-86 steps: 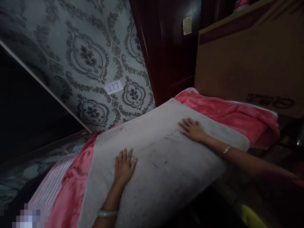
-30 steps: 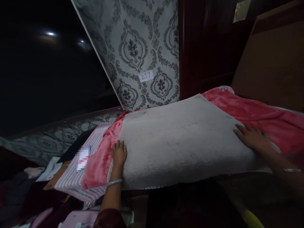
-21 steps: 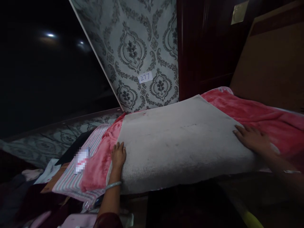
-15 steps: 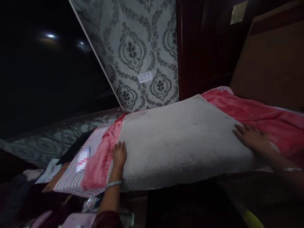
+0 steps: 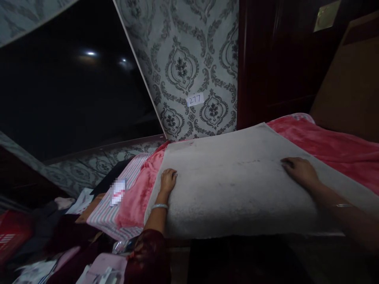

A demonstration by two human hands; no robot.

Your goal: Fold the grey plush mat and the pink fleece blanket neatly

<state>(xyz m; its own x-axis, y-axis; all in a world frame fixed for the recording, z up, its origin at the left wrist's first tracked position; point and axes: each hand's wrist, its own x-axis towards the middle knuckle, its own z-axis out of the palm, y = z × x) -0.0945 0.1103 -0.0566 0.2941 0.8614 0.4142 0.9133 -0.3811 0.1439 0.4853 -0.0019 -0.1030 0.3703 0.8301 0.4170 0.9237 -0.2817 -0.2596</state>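
Observation:
A large off-white mat or stiff cloth [image 5: 219,189] with faint dark marks lies spread over a pink plush blanket [image 5: 136,201]. My left hand [image 5: 168,180] rests on the mat near its left edge, fingers loosely bent and holding nothing. Toward the right side of the mat, my right hand [image 5: 302,171] is on or just above the surface, palm down, with its fingers bent and pointing left. Nothing shows in its grasp, and the forearm is blurred. The blanket also shows beyond the mat's right edge. Striped cloth [image 5: 103,213] borders the blanket at left.
A large black screen [image 5: 89,90] stands at left against patterned wallpaper [image 5: 180,67], which bears a paper label "277" [image 5: 195,99]. Brown cardboard [image 5: 349,86] leans at right by dark red wood. Clothes and a pink item [image 5: 103,268] crowd the lower left.
My right hand has left the mat's right edge and moved inward over the mat, its fingers more bent. My left hand has shifted slightly inward. The view has turned left.

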